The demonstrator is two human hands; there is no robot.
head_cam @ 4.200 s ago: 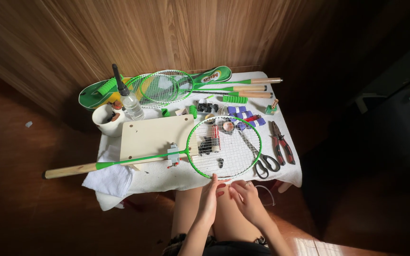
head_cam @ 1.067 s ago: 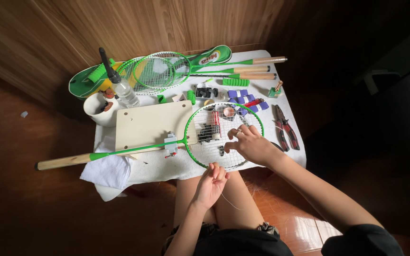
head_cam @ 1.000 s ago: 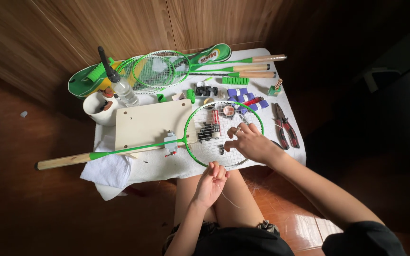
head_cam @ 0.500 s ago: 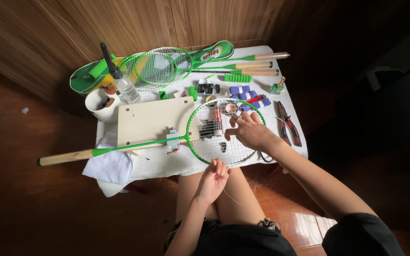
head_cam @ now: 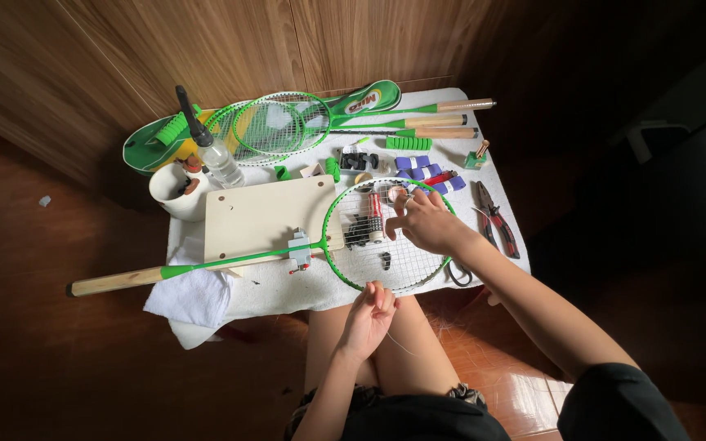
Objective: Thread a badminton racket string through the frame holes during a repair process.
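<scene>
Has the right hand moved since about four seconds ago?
Yes. The right hand went from the lap up onto the racket head, away from the left hand.

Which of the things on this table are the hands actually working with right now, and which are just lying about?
In hand:
- green racket, lying on the wooden board
- right hand, resting on the racket's strings
- left hand, pinching a thin string at the frame's near edge

Lying about:
- spare rackets
- pliers
- white cup
- bottle
- white cloth
</scene>
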